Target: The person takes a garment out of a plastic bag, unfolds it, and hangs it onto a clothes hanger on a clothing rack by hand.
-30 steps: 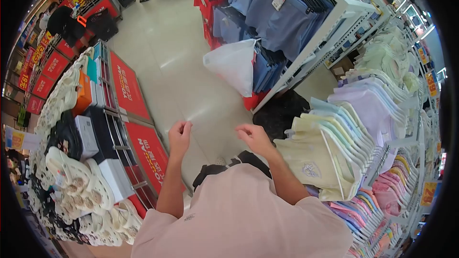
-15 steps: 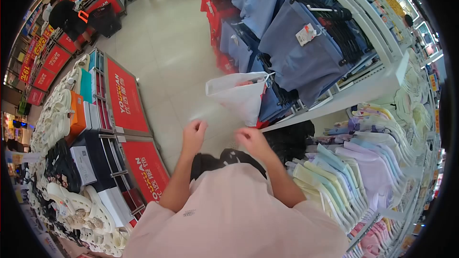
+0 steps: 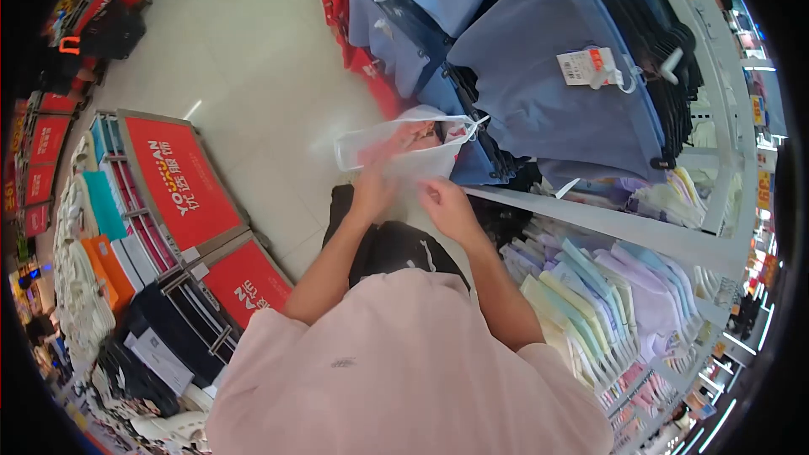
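A white translucent plastic bag hangs by its tied handle at the rack's end, its mouth gaping. Reddish contents show inside it. My left hand is at the bag's near left side, its fingers smeared by motion; whether they touch the bag I cannot tell. Below the bag's lower edge, my right hand has its fingers curled in, with nothing visible in them. Blue garments on black clip hangers hang just beyond the bag, one with a white and orange price tag.
Pastel shirts hang on a lower rail at right, under a white metal beam. Red-panelled shelving with boxes and white clogs stands at left. Red garments hang behind the blue ones. Pale floor runs between.
Both hands have moved forward to the bag, the left one reaching furthest. The view has shifted, so the racks and bag appear nearer, and more of the bag's reddish contents show.
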`<move>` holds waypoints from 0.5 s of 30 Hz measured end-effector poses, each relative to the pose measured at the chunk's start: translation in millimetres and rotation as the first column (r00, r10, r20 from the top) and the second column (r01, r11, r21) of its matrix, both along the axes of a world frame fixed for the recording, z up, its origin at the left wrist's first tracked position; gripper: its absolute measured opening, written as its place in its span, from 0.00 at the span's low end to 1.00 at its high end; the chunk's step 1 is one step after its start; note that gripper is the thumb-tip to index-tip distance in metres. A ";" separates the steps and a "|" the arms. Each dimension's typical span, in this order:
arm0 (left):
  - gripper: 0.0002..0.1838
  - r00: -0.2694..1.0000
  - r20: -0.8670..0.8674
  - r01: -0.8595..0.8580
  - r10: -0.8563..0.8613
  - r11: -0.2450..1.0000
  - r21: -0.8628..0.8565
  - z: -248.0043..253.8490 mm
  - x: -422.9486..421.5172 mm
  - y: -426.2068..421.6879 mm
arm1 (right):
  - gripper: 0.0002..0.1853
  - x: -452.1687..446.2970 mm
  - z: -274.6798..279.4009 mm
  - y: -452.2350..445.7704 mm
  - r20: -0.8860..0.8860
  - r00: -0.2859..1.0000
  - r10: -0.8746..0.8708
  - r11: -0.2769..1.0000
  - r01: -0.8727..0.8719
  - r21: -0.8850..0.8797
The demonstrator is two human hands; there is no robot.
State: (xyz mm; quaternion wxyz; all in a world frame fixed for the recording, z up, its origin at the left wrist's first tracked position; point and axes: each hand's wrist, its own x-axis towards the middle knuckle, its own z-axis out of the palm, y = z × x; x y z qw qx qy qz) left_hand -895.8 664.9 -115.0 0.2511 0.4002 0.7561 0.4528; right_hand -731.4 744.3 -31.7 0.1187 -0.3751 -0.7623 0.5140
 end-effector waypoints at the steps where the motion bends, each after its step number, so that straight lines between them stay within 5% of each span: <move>1: 0.13 0.978 0.105 0.196 -0.183 0.971 -0.140 -16.9 -16.1 2.1 | 0.17 -13.6 -15.9 3.1 0.046 0.998 -0.052 0.999 0.052 0.011; 2: 0.12 0.920 0.200 0.379 -0.337 0.893 -0.242 -26.6 -25.8 4.7 | 0.17 -26.9 -32.8 7.5 0.064 0.994 -0.092 0.995 0.090 0.039; 6: 0.11 0.786 0.230 0.618 -0.574 0.747 -0.246 -39.4 -40.6 6.9 | 0.18 -81.7 -39.0 40.8 0.162 0.974 -0.161 0.980 0.177 -0.089; 8: 0.10 0.715 0.309 0.695 -0.627 0.683 -0.225 -15.9 -58.4 14.1 | 0.20 -101.2 -75.5 53.8 0.229 0.921 -0.314 0.949 0.304 0.081; 11: 0.11 0.975 -0.003 0.222 -0.223 0.970 -0.097 7.3 -68.7 25.2 | 0.22 -94.5 -182.8 76.5 0.177 0.937 -0.300 0.928 0.244 0.282; 12: 0.12 0.981 -0.146 0.117 -0.129 0.989 -0.091 16.7 -78.0 30.8 | 0.23 -87.3 -223.5 78.3 0.143 0.956 -0.255 0.920 0.194 0.340; 14: 0.13 0.909 -0.414 -0.078 0.058 0.997 -0.029 22.3 -94.6 45.0 | 0.25 -82.9 -291.0 68.4 0.147 0.894 -0.424 0.900 0.397 0.183; 15: 0.12 0.888 -0.457 0.009 -0.047 0.996 -0.085 4.4 -101.8 44.9 | 0.26 -79.9 -311.4 62.3 0.159 0.850 -0.503 0.864 0.492 0.105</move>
